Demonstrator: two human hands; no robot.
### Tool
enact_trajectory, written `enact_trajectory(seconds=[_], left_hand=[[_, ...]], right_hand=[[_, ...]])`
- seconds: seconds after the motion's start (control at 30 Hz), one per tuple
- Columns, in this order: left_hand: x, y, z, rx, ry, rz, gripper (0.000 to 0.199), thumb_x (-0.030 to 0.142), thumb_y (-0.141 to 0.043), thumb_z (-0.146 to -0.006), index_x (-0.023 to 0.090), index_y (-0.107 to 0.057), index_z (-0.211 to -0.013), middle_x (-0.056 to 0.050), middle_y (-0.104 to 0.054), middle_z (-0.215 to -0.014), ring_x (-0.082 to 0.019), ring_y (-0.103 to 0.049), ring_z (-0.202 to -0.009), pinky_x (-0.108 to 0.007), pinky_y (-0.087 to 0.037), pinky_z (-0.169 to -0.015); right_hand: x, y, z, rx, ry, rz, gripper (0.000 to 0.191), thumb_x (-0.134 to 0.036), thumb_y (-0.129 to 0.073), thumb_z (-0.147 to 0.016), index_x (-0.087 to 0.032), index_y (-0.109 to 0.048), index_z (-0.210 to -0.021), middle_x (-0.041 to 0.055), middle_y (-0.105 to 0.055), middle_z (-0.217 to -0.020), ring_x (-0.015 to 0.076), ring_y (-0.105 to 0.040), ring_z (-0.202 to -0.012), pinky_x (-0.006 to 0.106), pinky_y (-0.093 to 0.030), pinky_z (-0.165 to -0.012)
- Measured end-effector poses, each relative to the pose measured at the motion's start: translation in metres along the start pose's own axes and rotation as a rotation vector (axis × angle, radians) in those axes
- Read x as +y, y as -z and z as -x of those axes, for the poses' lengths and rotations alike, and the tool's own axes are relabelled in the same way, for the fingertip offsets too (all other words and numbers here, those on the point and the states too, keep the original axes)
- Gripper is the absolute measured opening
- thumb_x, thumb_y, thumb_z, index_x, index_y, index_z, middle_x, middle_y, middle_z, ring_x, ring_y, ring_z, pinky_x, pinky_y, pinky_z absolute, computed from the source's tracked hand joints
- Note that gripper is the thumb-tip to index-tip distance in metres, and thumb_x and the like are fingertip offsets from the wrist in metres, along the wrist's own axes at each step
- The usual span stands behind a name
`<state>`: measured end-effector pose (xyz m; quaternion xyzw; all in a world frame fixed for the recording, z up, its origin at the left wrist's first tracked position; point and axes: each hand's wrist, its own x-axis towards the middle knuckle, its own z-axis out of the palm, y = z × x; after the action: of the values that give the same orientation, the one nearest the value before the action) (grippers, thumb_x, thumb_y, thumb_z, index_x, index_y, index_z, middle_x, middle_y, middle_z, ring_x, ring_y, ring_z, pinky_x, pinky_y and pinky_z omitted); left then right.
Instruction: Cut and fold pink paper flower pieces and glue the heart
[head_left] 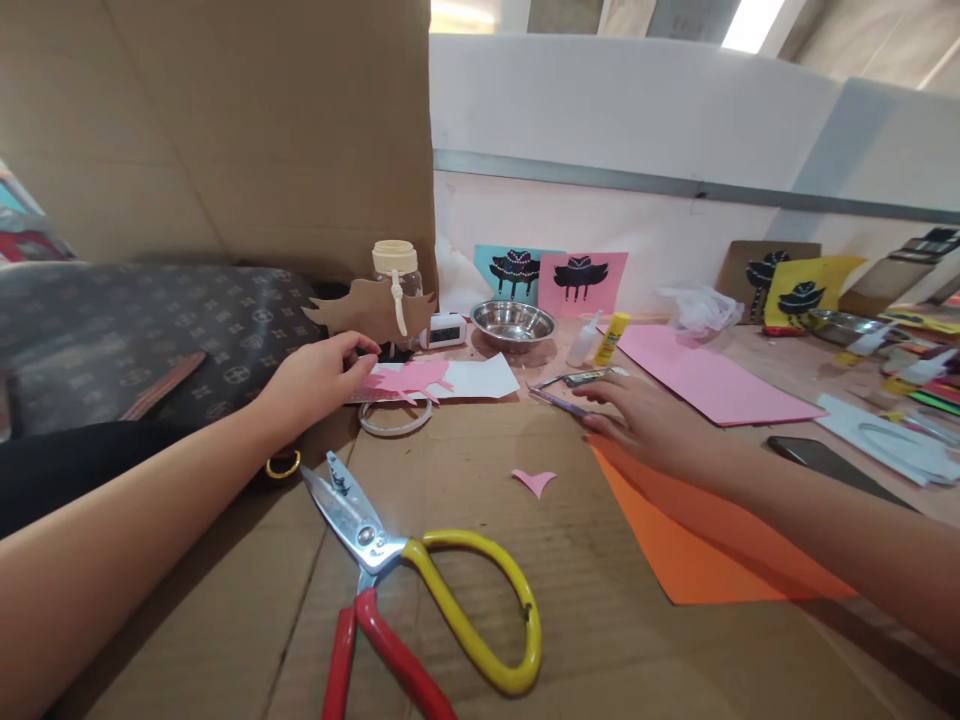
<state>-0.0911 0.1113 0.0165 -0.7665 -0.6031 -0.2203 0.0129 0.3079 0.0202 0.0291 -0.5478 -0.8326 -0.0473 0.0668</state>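
My left hand [322,375] has its thumb and fingers closed at the left edge of a pink paper cutout [412,377] with spiky edges, over a white sheet [484,375]. My right hand [637,420] is around the end of a slim purple tool [559,402], its kind unclear, above an orange sheet [675,540]. Between the hands lies a small pink paper scrap [534,482]. Large scissors [367,535] with one red and one yellow handle rest partly spread on the cardboard [585,620]. A clear ring, perhaps a tape roll [396,430], sits below the cutout.
A brown cardboard cutout [367,312] leans on a jar [395,258]. Behind are a metal bowl [514,325], a glue stick [612,340] and a glue bottle [583,342]. Pink card [712,375] and a phone [832,468] lie right. A patterned bag [150,340] stands left.
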Motion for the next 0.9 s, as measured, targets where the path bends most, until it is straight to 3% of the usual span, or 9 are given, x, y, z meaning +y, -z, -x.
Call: enact_trajectory(seconds=[0.07,0.2,0.3,0.43,0.67,0.8,0.9], left_hand=[[0.0,0.0,0.0,0.001,-0.003,0.0,0.041,0.047,-0.043,-0.089,0.024,-0.069,-0.112,-0.004,-0.074,-0.091,-0.027,-0.068,-0.078,-0.033,-0.047,-0.07],[0.001,0.001,0.002,0.001,-0.012,-0.001,0.04,0.046,-0.044,-0.09,0.024,-0.068,-0.113,-0.004,-0.075,-0.091,-0.026,-0.068,-0.08,-0.032,-0.047,-0.071],[0.001,0.001,0.002,0.006,-0.02,0.0,0.039,0.045,-0.044,-0.09,0.024,-0.069,-0.113,-0.004,-0.075,-0.093,-0.026,-0.069,-0.082,-0.032,-0.048,-0.072],[0.001,0.001,0.002,0.019,-0.035,0.009,0.038,0.042,-0.045,-0.091,0.023,-0.069,-0.113,-0.005,-0.076,-0.1,-0.027,-0.07,-0.087,-0.032,-0.049,-0.078],[0.001,0.001,0.002,0.023,-0.045,0.03,0.036,0.04,-0.045,-0.091,0.023,-0.069,-0.113,-0.005,-0.076,-0.104,-0.027,-0.07,-0.092,-0.033,-0.05,-0.082],[0.001,0.001,0.002,0.019,-0.036,0.034,0.036,0.04,-0.046,-0.091,0.023,-0.069,-0.113,-0.005,-0.076,-0.103,-0.027,-0.07,-0.093,-0.033,-0.05,-0.08],[0.002,0.001,0.002,0.015,-0.027,0.031,0.037,0.04,-0.045,-0.091,0.023,-0.069,-0.114,-0.005,-0.076,-0.1,-0.027,-0.07,-0.091,-0.033,-0.049,-0.078]], right_hand=[[-0.017,0.006,-0.003,-0.005,0.097,-0.025,0.048,-0.037,-0.044,-0.103,-0.017,-0.049,-0.147,0.0145,-0.056,-0.148,0.0336,-0.054,-0.133,0.054,-0.046,-0.105],[-0.069,0.015,-0.022,-0.2,0.431,-0.088,0.069,-0.052,-0.041,-0.104,-0.009,-0.033,-0.157,0.0173,-0.03,-0.163,0.0347,-0.029,-0.151,0.055,-0.028,-0.121],[-0.102,0.015,-0.042,-0.277,0.573,-0.169,0.07,-0.055,-0.039,-0.104,-0.01,-0.033,-0.157,0.015,-0.029,-0.164,0.0315,-0.027,-0.152,0.051,-0.022,-0.124],[-0.128,0.008,-0.062,-0.354,0.697,-0.271,0.07,-0.055,-0.039,-0.104,-0.01,-0.031,-0.158,0.012,-0.029,-0.165,0.0262,-0.024,-0.153,0.04,-0.021,-0.125],[-0.127,0.008,-0.057,-0.368,0.637,-0.213,0.076,-0.059,-0.039,-0.102,-0.011,-0.026,-0.16,0.0138,-0.028,-0.165,0.0353,-0.025,-0.152,0.051,-0.026,-0.122],[-0.112,0.018,-0.033,-0.422,0.616,-0.271,0.073,-0.06,-0.037,-0.103,-0.011,-0.035,-0.157,0.0155,-0.038,-0.161,0.0378,-0.027,-0.151,0.055,-0.028,-0.121],[-0.098,0.029,-0.012,-0.445,0.578,-0.371,0.067,-0.057,-0.036,-0.104,-0.015,-0.04,-0.155,0.0139,-0.054,-0.15,0.0353,-0.037,-0.147,0.054,-0.034,-0.117]])
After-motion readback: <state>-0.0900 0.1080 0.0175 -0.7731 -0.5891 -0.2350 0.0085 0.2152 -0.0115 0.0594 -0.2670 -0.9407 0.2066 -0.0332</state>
